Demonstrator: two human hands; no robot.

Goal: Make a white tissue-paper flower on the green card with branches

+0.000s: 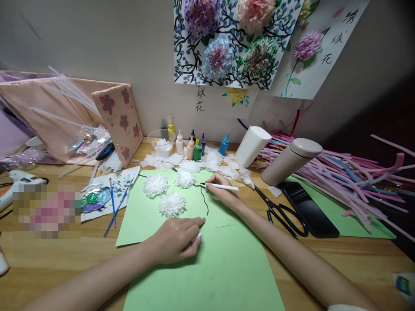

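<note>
My right hand (223, 190) grips a white marker (227, 187) with a black tip, which touches the light green paper (233, 268) near a wavy black line (205, 201). Resting on the same sheet, my left hand (181, 237) has its index finger stretched out. Between its thumb and curled fingers pokes out a small white end (197, 236), seemingly the marker's cap. Three fluffy white paper flowers sit on the upper left of the sheet: one at left (155, 185), one at the top (184, 178) and one lower down (172, 204). A thin line is drawn right of my left hand.
Black scissors (280, 211) and a phone (309, 209) lie at right, near a tumbler (292, 162). Behind the sheet are paint bottles (198, 149) and white tissue scraps (191, 165). Paintbrushes (116, 207) and a glue gun (22, 181) lie left; pipe cleaners (343, 177) spread right.
</note>
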